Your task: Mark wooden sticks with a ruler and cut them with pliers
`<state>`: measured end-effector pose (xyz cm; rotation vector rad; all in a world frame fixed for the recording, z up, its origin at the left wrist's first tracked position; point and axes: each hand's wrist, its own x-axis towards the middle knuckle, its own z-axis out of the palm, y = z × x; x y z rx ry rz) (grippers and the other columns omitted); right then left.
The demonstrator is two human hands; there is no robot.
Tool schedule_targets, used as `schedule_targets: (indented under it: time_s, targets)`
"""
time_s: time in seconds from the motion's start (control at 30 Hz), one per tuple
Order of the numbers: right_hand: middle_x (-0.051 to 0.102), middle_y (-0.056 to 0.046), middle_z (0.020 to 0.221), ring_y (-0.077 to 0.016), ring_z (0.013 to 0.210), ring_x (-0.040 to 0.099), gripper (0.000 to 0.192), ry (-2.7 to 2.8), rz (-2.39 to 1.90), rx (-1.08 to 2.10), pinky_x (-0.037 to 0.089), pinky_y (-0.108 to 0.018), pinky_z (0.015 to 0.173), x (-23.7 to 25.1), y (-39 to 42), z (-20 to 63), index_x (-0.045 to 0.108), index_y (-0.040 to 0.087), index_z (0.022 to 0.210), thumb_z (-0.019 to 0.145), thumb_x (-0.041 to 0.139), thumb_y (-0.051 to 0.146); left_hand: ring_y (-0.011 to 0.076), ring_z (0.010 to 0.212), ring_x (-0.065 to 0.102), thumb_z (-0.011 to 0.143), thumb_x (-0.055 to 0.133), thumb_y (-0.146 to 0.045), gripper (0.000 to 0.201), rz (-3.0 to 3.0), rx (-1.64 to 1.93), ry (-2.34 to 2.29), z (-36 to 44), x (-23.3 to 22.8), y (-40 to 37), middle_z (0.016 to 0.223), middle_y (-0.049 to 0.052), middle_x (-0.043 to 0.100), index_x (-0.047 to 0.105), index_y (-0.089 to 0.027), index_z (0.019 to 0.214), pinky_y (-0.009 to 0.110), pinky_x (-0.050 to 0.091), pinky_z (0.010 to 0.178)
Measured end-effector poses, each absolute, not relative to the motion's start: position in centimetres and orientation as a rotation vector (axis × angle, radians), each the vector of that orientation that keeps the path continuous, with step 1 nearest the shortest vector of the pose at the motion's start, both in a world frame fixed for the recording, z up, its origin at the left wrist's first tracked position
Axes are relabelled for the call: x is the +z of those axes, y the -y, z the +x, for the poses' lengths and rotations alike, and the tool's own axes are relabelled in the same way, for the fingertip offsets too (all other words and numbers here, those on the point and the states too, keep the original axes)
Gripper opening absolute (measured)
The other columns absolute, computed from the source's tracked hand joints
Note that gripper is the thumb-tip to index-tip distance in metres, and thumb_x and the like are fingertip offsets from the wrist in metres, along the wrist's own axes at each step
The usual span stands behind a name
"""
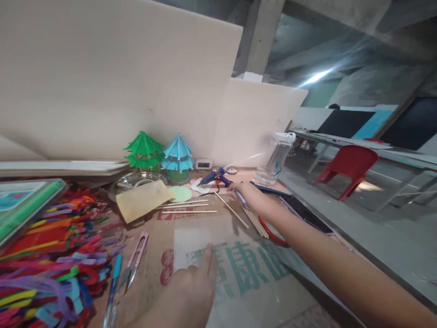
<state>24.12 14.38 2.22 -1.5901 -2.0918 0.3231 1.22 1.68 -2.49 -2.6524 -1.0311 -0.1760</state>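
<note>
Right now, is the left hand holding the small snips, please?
No, the left hand lies flat on the cardboard, apart from the snips.

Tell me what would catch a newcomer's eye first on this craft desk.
The heap of bright pipe cleaners at the left edge stands out first. Behind it, a green paper tree and a blue paper tree stand side by side against the board. The right hand reaches toward the blue glue gun.

Large teal Chinese characters are printed on the cardboard sheet (246,273) that lies on the desk between the two hands; one reads 康, the others are cut off or too blurred to tell. Red print sits on the same sheet beyond the left hand (191,296), unreadable.
</note>
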Motion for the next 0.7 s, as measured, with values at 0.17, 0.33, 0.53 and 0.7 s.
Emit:
schedule_targets:
  time_s: [0.17, 0.33, 0.53, 0.7]
  targets:
    - [0.066, -0.006, 0.069, -0.0195, 0.068, 0.06, 0.012, 2.151, -1.797, 0.321, 0.042, -0.028, 0.064, 0.0, -12.9, 25.3, 0.064, 0.017, 0.072, 0.076, 0.07, 0.026, 0.0143, 0.055, 0.062, 0.067, 0.054, 0.001, 0.069, -2.671, -0.123, 1.088, 1.2, -3.0, -1.7, 0.118, 0.015, 0.07, 0.057, -0.02, 0.133, 0.024, 0.05, 0.048]
    - [0.063, -0.005, 0.065, -0.0204, 0.068, 0.059, 0.006, 2.098, -1.79, 0.348, 0.039, -0.028, 0.064, -0.4, -12.8, 24.6, 0.061, 0.017, 0.071, 0.076, 0.059, 0.015, 0.0166, 0.061, 0.067, 0.072, 0.047, 0.001, 0.068, -2.769, -0.155, 1.193, 1.3, -3.3, -1.7, 0.128, 0.013, 0.065, 0.055, -0.025, 0.134, 0.027, 0.055, 0.053]
    - [0.062, -0.002, 0.071, -0.0147, 0.067, 0.058, 0.024, 2.115, -1.49, 0.663, 0.042, -0.025, 0.061, 3.4, -10.1, 24.3, 0.053, 0.019, 0.069, 0.087, 0.047, 0.034, 0.0203, 0.089, 0.071, 0.086, 0.045, -0.012, 0.045, -2.973, -0.237, 1.365, 0.6, -0.8, -3.1, 0.129, 0.011, 0.064, 0.06, -0.023, 0.127, 0.032, 0.057, 0.078]
    - [0.055, 0.004, 0.059, -0.0097, 0.052, 0.049, 0.026, 1.8, -1.033, 1.444, 0.035, -0.021, 0.049, 4.4, -7.0, 22.2, 0.049, 0.02, 0.076, 0.081, 0.06, 0.043, 0.0172, 0.071, 0.067, 0.086, 0.051, -0.043, 0.039, -3.17, -1.126, 1.935, 0.0, 3.9, -4.4, 0.094, 0.006, 0.075, 0.066, -0.022, 0.114, 0.029, 0.055, 0.063]
